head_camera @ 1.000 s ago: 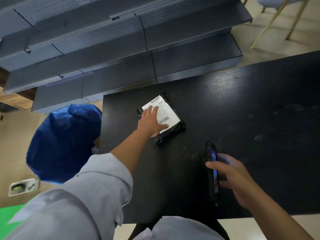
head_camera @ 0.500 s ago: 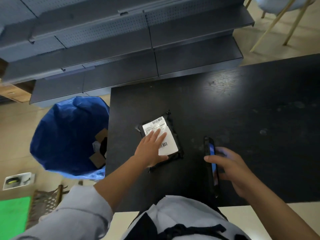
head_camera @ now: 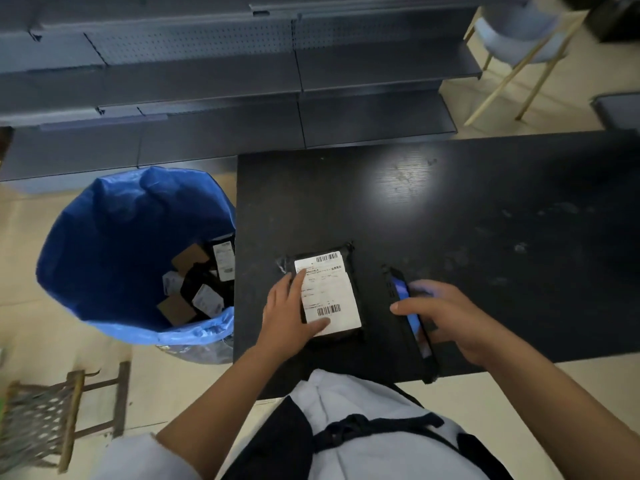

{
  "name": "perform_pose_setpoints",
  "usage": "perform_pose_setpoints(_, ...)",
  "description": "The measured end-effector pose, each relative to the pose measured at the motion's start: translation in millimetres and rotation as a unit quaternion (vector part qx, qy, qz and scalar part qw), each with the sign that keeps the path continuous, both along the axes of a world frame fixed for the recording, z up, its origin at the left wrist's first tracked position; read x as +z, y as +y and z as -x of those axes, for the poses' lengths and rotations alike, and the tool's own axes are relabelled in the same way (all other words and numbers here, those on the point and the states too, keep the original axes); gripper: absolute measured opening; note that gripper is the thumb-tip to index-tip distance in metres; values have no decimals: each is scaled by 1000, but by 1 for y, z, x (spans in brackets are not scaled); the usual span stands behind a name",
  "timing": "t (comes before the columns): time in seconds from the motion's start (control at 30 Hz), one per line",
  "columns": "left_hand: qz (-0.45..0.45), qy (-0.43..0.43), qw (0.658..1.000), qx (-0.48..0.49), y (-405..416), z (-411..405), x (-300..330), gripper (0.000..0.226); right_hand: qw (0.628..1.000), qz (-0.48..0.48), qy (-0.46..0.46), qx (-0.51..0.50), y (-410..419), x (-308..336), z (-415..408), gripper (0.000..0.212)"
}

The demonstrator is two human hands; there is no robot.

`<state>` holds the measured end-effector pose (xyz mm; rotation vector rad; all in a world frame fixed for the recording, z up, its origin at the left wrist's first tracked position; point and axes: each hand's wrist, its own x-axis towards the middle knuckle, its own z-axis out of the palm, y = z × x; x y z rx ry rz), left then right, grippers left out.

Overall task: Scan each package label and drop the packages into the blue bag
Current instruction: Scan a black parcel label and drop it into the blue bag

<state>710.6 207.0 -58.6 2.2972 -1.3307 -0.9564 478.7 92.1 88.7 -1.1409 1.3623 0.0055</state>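
A black package (head_camera: pixel 349 268) with a white barcode label (head_camera: pixel 329 292) lies flat near the front left of the black table (head_camera: pixel 485 220). My left hand (head_camera: pixel 287 313) rests on its left side, fingers straight over the label's edge and thumb on the lower label. My right hand (head_camera: pixel 446 313) grips a black handheld scanner (head_camera: pixel 412 317) with a lit blue screen, just right of the package. The blue bag (head_camera: pixel 114 237) stands open on the floor left of the table, with several labelled packages inside.
Grey metal shelving (head_camera: pixel 242 81) runs behind the table. A woven stool (head_camera: pixel 45 417) sits on the floor at lower left. A chair with wooden legs (head_camera: pixel 519 46) stands at the upper right.
My left hand has slid the package toward me to the table's front. My right hand with the scanner now sits close beside it. The view has tilted down.
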Motion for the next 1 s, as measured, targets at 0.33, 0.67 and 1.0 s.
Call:
perform_pose_setpoints(0.33,19,73,997,-28,17,-6,-27,87,937,26,226,266,23,9,-65,53)
perform_pose_setpoints(0.67,-11,69,996,-51,17,-14,-25,86,850,53,375,366,42,23,-101,42)
perform_pose_setpoints(1.0,-31,62,996,-61,15,-17,-20,86,877,7,373,303,34,19,-94,43)
